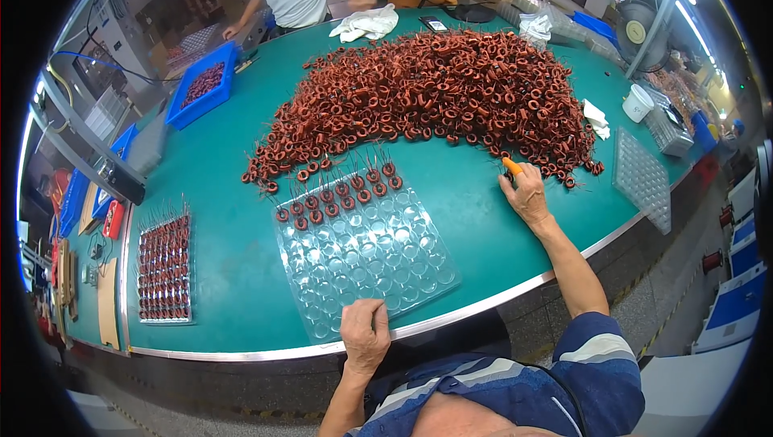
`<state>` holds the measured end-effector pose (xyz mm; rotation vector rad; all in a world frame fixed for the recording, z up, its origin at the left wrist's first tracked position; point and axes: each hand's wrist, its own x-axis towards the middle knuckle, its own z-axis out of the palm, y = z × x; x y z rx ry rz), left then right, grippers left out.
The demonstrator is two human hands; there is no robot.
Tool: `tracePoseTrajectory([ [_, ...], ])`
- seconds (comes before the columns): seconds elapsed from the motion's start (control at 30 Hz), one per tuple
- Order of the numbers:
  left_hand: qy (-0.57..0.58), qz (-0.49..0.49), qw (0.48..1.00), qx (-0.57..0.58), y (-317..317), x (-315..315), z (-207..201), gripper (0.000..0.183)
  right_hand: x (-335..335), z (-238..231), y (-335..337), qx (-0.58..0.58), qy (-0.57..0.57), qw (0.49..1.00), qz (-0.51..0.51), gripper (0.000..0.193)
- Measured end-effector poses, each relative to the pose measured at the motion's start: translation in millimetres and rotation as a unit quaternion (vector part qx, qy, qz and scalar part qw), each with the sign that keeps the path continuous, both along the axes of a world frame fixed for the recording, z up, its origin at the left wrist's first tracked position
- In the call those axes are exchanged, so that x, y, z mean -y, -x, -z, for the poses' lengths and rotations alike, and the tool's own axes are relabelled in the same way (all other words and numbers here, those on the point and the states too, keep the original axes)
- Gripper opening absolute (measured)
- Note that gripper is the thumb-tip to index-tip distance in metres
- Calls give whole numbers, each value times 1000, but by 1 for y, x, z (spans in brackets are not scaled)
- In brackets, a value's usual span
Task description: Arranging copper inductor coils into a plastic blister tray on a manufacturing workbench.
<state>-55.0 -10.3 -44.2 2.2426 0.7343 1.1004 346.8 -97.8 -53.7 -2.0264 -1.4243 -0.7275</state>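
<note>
My right hand (527,195) reaches to the near edge of a large heap of red-brown wire-wound ring coils (435,87) with thin wire leads. An orange finger cot (512,166) covers its index finger, whose tip touches a coil at the heap's edge; thumb and index stand apart. My left hand (366,334) is curled closed at the near edge of a clear plastic tray (378,260) with round pockets. What lies inside its fingers is hidden. Coils (332,202) with leads upward fill the tray's far rows; the nearer pockets hold none.
A second clear tray (165,268) full of coils lies at left. Beyond it stands a blue bin (201,85) of dark red parts. An empty pocketed tray (642,179) overhangs the right edge, near a white cup (638,104). Two people stand across the green table (233,292).
</note>
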Motion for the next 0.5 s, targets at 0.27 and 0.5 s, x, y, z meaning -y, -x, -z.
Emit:
tracePoseTrajectory([
  [0.27, -9, 15, 1000, -7, 2, 0, -4, 8, -3, -19, 28, -31, -60, 996, -63, 32],
  [0.5, 22, 68, 997, 24, -18, 10, -36, 47, -22, -69, 172, -492, -26, 827, -270, 37],
])
